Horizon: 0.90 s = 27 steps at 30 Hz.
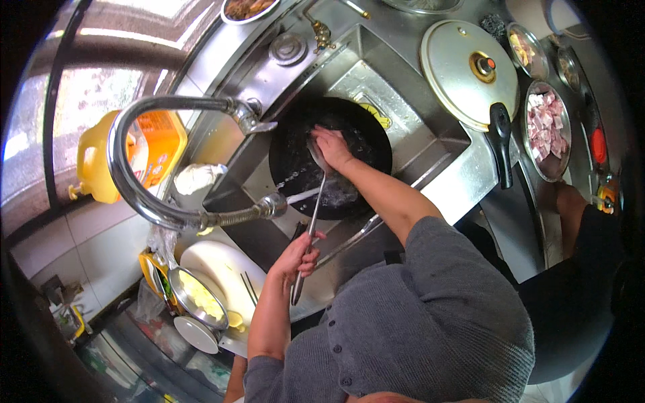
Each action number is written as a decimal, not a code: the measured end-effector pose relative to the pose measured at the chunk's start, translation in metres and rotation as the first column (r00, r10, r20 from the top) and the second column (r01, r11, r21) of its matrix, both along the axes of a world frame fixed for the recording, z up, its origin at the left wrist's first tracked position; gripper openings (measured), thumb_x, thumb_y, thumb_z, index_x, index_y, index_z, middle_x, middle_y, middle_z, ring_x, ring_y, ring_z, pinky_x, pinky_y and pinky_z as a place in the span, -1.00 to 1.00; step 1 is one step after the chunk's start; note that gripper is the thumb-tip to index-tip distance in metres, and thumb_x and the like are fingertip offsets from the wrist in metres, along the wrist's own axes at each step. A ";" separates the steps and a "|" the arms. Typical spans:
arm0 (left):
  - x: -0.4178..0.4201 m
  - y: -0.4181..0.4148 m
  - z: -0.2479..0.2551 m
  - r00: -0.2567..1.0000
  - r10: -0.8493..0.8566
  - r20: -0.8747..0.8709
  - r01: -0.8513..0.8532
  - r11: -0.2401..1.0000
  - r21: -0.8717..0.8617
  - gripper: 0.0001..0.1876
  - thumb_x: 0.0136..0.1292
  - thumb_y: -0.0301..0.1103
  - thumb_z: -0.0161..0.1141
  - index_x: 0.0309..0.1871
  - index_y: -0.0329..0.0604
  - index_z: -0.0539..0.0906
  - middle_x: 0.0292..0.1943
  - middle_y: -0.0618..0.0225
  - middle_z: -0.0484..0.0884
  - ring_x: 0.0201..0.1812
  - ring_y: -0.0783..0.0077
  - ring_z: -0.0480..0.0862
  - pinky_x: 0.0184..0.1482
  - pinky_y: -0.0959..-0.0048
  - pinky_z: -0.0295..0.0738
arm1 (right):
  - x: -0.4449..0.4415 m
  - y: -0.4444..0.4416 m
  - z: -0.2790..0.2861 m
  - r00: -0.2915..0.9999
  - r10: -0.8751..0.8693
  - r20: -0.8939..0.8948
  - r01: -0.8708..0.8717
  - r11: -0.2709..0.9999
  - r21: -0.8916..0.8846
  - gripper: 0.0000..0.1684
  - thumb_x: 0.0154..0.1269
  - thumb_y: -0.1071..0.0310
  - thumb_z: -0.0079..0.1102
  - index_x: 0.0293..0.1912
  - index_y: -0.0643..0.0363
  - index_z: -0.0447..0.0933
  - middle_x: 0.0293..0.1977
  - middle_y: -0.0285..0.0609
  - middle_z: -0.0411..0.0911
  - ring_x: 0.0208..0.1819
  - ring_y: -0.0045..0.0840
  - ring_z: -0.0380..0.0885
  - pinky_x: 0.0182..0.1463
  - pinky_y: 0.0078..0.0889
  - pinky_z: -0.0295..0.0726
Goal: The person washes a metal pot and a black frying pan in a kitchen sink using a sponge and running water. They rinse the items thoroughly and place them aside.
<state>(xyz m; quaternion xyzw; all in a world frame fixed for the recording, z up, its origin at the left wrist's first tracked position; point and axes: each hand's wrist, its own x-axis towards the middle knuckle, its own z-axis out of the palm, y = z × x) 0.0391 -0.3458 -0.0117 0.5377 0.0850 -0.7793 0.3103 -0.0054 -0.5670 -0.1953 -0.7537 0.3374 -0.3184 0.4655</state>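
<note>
My left hand (301, 255) grips the long handle of a metal cooking utensil (316, 207), which slants up across the sink. At its far end, my right hand (332, 147) holds the head, covering part of it. Both the head and my right hand are over a black wok (291, 146) that sits in a stainless steel sink (403, 95). Water runs from the nozzle of a curved chrome faucet (166, 214) into the wok, where splashing water shows. A yellow scrap (381, 120) lies in the sink beyond the wok.
Right of the sink lie a large pot lid (453, 75) and a metal dish of raw meat cubes (544, 126). On the left are a yellow jug (98, 156), a white board (221, 254) and a bowl of pale yellow pieces (201, 299). Another person's dark clothing (569, 302) appears at right.
</note>
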 end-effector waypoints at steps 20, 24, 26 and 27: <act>0.008 -0.003 -0.004 0.993 0.053 0.104 -0.064 0.992 0.113 -0.65 0.42 0.05 -0.12 -0.01 0.01 0.42 -0.73 0.62 0.10 -0.79 0.71 0.06 -0.74 0.61 -0.03 | 0.025 0.003 0.031 0.986 0.157 -0.059 -0.155 0.987 0.033 -0.57 0.17 0.48 -0.03 0.08 0.20 0.46 0.12 -0.07 0.38 0.10 -0.15 0.36 0.22 -0.24 0.36; 0.022 0.029 -0.054 0.812 0.006 0.583 -0.017 1.000 0.014 -0.80 0.32 -0.16 0.12 -0.31 -0.06 0.50 -0.70 0.57 0.29 -0.74 0.65 0.23 -0.69 0.57 0.11 | 0.000 -0.033 -0.005 0.969 0.112 -0.219 -0.134 0.987 -0.089 -0.53 0.21 0.38 -0.06 0.13 0.19 0.41 0.21 0.01 0.29 0.21 -0.16 0.29 0.28 -0.23 0.30; 0.042 0.056 -0.098 0.588 -0.074 0.805 0.131 0.991 -0.005 -0.82 0.26 -0.27 0.20 -0.42 -0.10 0.51 -0.65 0.53 0.40 -0.67 0.62 0.33 -0.61 0.56 0.21 | -0.026 -0.049 0.005 0.919 0.064 -0.390 -0.191 0.936 -0.297 -0.50 0.22 0.37 -0.09 0.17 0.21 0.37 0.29 0.01 0.19 0.31 -0.20 0.18 0.33 -0.17 0.22; 0.050 0.064 -0.114 0.524 -0.075 0.848 0.198 0.979 -0.036 -0.82 0.23 -0.30 0.23 -0.44 -0.12 0.52 -0.61 0.51 0.44 -0.63 0.62 0.38 -0.57 0.56 0.26 | -0.034 -0.053 -0.009 0.887 -0.024 -0.462 -0.183 0.898 -0.400 -0.48 0.22 0.37 -0.10 0.20 0.21 0.34 0.33 -0.01 0.14 0.35 -0.22 0.12 0.35 -0.15 0.18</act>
